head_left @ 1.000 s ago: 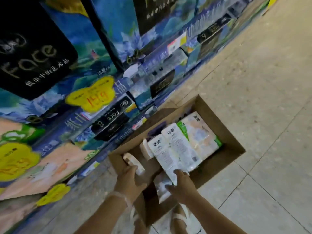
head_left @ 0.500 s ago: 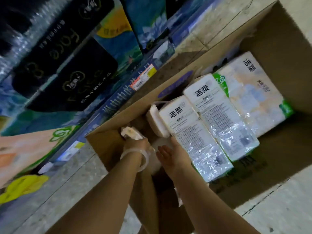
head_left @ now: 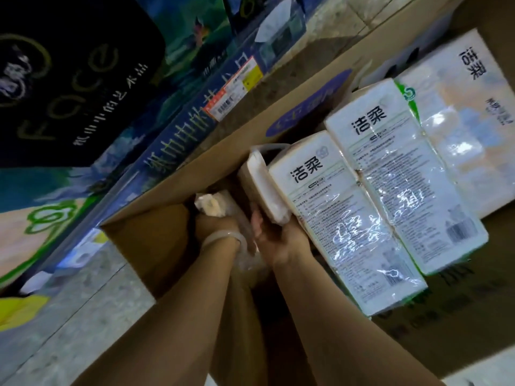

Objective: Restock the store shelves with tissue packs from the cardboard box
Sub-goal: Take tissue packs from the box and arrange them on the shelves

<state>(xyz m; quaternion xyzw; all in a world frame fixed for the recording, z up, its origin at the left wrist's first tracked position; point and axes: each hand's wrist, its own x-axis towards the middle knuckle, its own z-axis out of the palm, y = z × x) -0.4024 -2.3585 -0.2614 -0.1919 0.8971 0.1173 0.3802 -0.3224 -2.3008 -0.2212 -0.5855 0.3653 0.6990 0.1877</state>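
both forearms reach into the open brown cardboard box [head_left: 156, 246]. the left hand [head_left: 214, 227] grips a small crumpled plastic-wrapped tissue pack [head_left: 213, 204]; the right hand [head_left: 276, 238], fingers loosely spread, touches a long white plastic-wrapped tissue pack [head_left: 342, 221] lying inside the box.

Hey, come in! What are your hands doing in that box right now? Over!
Both hands deep in cardboard box. Left hand grips small wrapped pack; right hand open at tissue pack. Nothing blocking.

1. The cardboard box [head_left: 156, 246] sits open on the floor, just beside the shelves [head_left: 178, 118] at 10 o'clock.
2. Three white, plastic-wrapped tissue packs [head_left: 362, 218] lie flat, side by side, toward 2 o'clock inside the box.
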